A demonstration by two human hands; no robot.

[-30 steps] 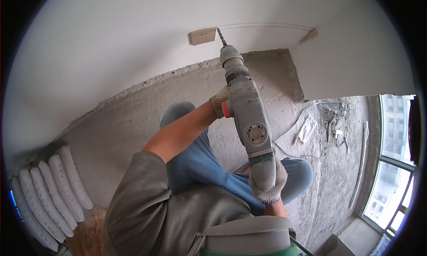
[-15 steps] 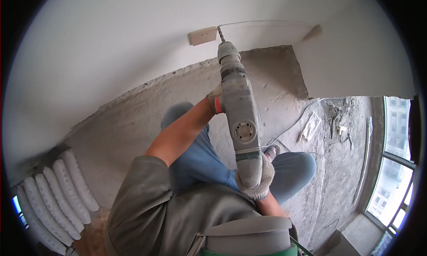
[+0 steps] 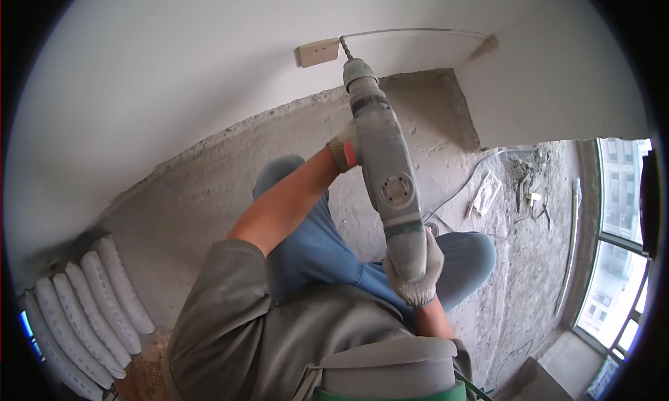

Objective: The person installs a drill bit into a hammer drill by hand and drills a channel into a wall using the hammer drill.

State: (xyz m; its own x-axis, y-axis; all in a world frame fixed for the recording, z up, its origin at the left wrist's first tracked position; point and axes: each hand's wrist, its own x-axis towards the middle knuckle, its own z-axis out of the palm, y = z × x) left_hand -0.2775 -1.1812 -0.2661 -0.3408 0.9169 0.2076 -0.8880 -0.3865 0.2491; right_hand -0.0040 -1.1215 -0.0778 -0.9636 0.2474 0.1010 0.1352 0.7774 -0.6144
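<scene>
A large, dusty grey rotary hammer drill (image 3: 383,147) points away from me at the white wall (image 3: 188,66). Its bit (image 3: 346,49) meets the wall just right of a beige socket plate (image 3: 319,52), at the end of a thin line across the wall. My left hand (image 3: 343,149), in a knitted glove, is closed round the drill's side handle, its fingers partly hidden behind the body. Gloved too, my right hand (image 3: 418,272) wraps round the rear grip.
Several filled white sacks (image 3: 104,289) lean together at the left. On the rough concrete floor (image 3: 202,185) are a cable (image 3: 460,185), a plastic packet (image 3: 486,195) and a white plug (image 3: 534,197). A window (image 3: 613,261) is at the right.
The drill's rear end swung left, then back right with my right hand. The bit stays beside the socket plate, and both hands keep their hold.
</scene>
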